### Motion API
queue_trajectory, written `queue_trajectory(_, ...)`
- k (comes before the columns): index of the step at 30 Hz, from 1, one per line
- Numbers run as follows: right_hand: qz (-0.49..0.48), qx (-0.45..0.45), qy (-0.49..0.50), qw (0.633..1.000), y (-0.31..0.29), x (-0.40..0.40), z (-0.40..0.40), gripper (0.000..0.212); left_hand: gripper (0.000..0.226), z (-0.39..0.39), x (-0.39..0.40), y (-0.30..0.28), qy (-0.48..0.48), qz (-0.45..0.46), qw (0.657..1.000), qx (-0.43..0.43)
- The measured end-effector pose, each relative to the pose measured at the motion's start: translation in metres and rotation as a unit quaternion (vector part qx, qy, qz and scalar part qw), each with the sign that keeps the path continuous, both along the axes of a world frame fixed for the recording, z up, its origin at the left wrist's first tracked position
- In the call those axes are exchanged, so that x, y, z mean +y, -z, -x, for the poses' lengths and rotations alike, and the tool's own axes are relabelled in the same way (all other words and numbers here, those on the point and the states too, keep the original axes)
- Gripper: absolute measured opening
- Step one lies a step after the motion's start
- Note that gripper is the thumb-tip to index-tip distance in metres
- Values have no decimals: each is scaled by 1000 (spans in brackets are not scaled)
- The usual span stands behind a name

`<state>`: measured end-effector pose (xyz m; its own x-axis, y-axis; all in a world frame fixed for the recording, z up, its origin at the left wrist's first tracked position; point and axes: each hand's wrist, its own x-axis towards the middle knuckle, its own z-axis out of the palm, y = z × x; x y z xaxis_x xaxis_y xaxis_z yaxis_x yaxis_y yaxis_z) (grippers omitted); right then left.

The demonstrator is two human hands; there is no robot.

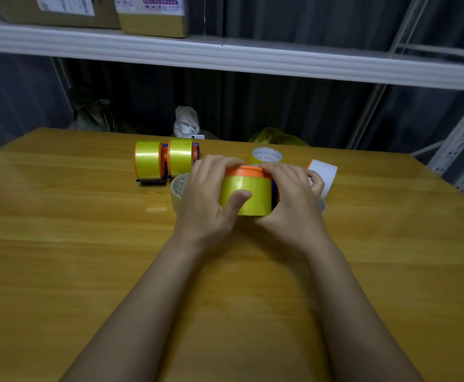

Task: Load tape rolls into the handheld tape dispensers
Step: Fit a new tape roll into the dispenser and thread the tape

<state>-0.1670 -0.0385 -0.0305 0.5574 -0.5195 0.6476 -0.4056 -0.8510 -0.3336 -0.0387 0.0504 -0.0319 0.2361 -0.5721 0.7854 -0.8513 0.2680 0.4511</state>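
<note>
A yellow tape roll [255, 197] sits in an orange and blue handheld dispenser [248, 171] at the middle of the wooden table [87, 257]. My left hand [208, 194] grips the roll from the left, thumb across its yellow face. My right hand [291, 194] grips the dispenser from the right, fingers over its orange top. Two more dispensers loaded with yellow rolls [148, 160] [180, 157] stand behind to the left. Loose rolls lie around: a clear one [178, 188] beside my left hand, a yellow one [266, 155] behind, a white one [325, 173] to the right.
A white shelf [253, 60] with cardboard boxes [153, 15] hangs above the table's far side. A crumpled white bag [186, 121] and a yellow bag [277, 137] lie behind the far edge. White metal racking [462, 144] stands at the right.
</note>
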Motion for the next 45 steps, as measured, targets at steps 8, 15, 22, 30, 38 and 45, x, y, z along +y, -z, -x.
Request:
queue_trajectory(8,-3,15,-56,998,-5,11,-4,84,69,-9,4,-1,-40,85,996,-1)
queue_trajectory(15,-11,23,-56,998,-9,12,-2,92,56,-11,4,-1,-51,98,994,2)
queue_trajectory(22,-48,39,-58,996,-13,16,1,92,57,-10,3,-2,-50,83,992,75)
queue_trajectory(30,-121,55,-79,988,-17,11,9,83,79,-15,1,-9,41,32,966,254)
queue_trajectory(38,-366,-44,-99,924,-17,8,11,80,98,-21,-7,-2,-17,-109,950,293)
queue_trajectory(45,-435,-126,-82,888,-18,12,1,77,78,2,1,-14,-44,-133,964,225)
